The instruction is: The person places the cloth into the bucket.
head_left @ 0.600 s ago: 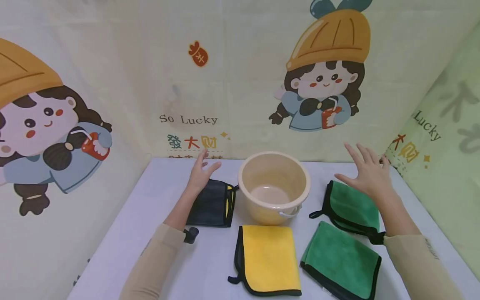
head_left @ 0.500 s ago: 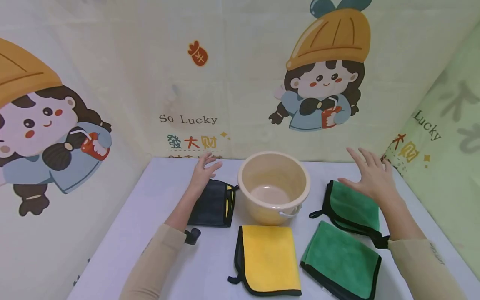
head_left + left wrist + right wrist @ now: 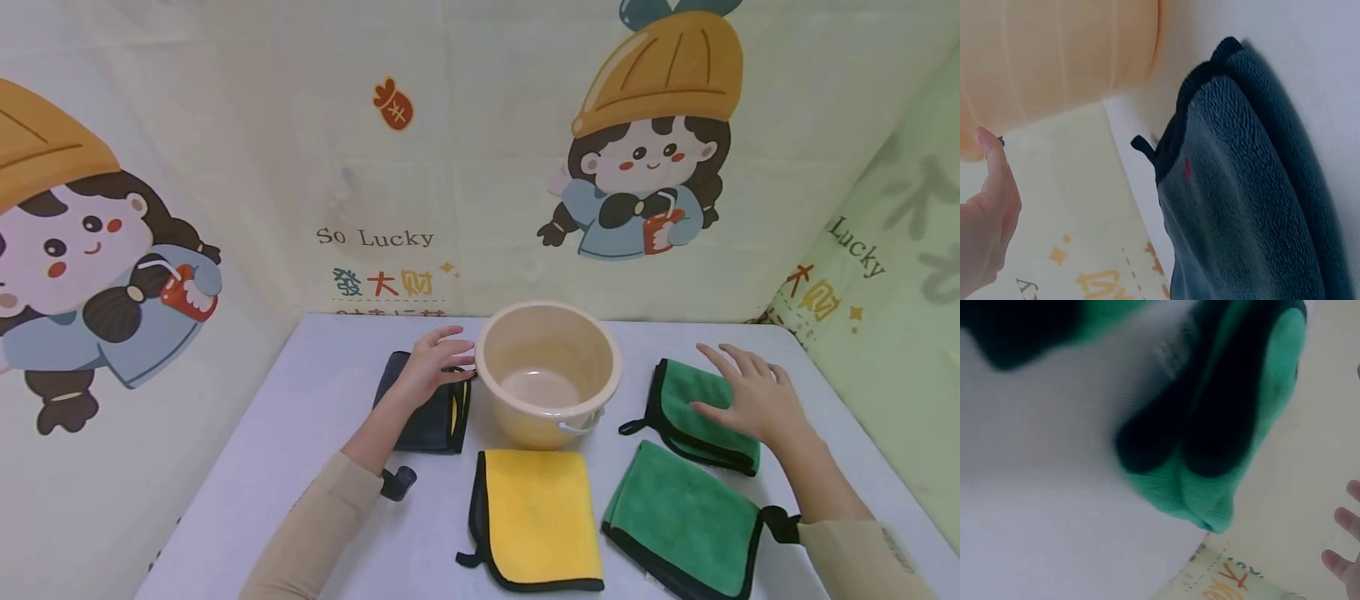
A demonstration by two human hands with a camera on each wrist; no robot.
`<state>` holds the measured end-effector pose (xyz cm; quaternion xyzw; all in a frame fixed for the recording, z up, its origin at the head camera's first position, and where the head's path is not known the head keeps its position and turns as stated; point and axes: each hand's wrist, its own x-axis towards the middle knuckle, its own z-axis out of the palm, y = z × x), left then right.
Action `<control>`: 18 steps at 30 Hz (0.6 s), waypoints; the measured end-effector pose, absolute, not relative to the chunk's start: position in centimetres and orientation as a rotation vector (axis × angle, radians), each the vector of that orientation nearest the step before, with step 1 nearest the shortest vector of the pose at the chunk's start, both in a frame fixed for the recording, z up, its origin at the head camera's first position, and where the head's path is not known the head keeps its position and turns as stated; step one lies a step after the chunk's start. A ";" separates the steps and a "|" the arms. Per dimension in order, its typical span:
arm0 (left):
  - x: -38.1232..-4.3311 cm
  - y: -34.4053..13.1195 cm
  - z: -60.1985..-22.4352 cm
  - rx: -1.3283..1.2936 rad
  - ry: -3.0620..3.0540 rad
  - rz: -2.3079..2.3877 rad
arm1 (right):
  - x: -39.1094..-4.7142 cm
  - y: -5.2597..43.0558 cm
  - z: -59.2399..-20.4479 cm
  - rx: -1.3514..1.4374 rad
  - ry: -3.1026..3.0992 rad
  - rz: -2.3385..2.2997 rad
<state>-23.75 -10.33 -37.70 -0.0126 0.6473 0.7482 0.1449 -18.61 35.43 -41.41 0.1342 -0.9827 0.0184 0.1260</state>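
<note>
A beige bucket [image 3: 547, 375] with a white handle stands upright near the back of the table. My left hand [image 3: 433, 367] reaches over a folded dark cloth [image 3: 427, 425], its loosely extended fingers by the bucket's left rim. In the left wrist view a fingertip [image 3: 986, 139] overlaps the rim; I cannot tell whether it touches. On the right, my right hand [image 3: 753, 396] hovers, fingers spread and holding nothing, above a folded green cloth [image 3: 690, 417] with black edging. The right wrist view shows that cloth [image 3: 1272, 400] below the fingers.
A folded yellow cloth [image 3: 540, 517] lies in front of the bucket, with a second green cloth [image 3: 682, 517] to its right. The white table [image 3: 420, 550] ends at a printed backdrop [image 3: 480, 167] behind and at the sides.
My left hand has moved right and slightly down, towards the bucket's rim. My right hand has come down and nearer over the back green cloth. The cloths and bucket have stayed put.
</note>
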 end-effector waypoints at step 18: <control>-23.6 -9.9 -37.7 -0.010 1.828 2.094 | -16.8 36.3 -45.7 0.441 -3.015 0.093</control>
